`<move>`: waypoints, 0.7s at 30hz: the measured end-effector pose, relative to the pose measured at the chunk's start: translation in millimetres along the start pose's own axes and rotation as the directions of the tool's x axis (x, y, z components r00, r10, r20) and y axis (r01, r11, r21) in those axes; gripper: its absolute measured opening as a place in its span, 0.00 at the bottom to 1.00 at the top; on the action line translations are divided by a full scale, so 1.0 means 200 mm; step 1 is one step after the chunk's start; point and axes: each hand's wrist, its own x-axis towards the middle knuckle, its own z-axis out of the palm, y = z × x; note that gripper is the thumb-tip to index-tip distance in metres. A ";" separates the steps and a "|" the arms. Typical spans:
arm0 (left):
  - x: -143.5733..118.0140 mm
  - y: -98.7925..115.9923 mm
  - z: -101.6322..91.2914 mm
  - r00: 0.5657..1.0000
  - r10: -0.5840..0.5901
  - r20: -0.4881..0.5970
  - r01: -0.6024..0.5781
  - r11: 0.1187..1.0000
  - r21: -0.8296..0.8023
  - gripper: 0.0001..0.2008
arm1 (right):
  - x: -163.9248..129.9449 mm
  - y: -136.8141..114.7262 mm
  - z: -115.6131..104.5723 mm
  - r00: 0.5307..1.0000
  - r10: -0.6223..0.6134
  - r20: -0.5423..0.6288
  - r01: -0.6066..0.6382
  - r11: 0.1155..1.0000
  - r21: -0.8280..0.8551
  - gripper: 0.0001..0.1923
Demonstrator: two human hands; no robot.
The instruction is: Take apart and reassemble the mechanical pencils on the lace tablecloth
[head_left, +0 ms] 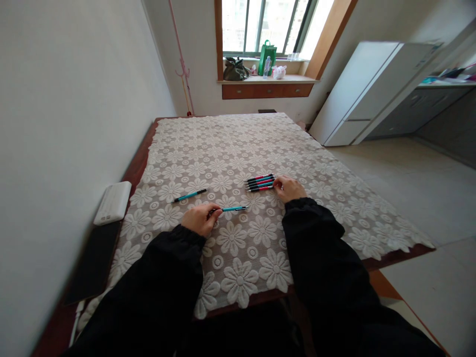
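Note:
My left hand [203, 218] is closed, thumb and fingers pinching one end of a teal pen [233, 209] whose other end points right. Up and to its left, a second teal pen [189, 195] with black ends lies alone at a slant. Several red, teal and black pens [260, 183] lie side by side in a row near the middle of the table. At the right end of this row is my right hand [289, 189], its fingers curled together at the tip of the nearest red pen; the fingers partly hide that tip.
A flower-patterned lace cloth [232, 238] covers the wooden table. By the left wall are a white power bank [112, 202] and a dark flat phone-like slab [94, 263] with a white cable [77, 322]. A white fridge [366, 89] stands beyond, on the right.

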 end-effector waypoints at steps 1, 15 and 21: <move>0.00 0.00 0.00 1.000 0.001 0.003 -0.001 1.000 0.000 0.16 | 0.00 0.00 0.00 1.000 -0.002 0.005 0.002 1.000 -0.003 0.05; 0.00 -0.01 0.01 0.999 0.033 -0.020 -0.033 0.999 -0.002 0.15 | -0.01 -0.02 -0.01 0.997 0.070 0.044 -0.070 0.998 -0.011 0.06; 0.00 -0.01 0.00 1.000 0.026 -0.007 -0.026 1.000 -0.002 0.15 | -0.01 -0.03 -0.01 0.995 0.091 0.039 -0.090 0.996 -0.007 0.05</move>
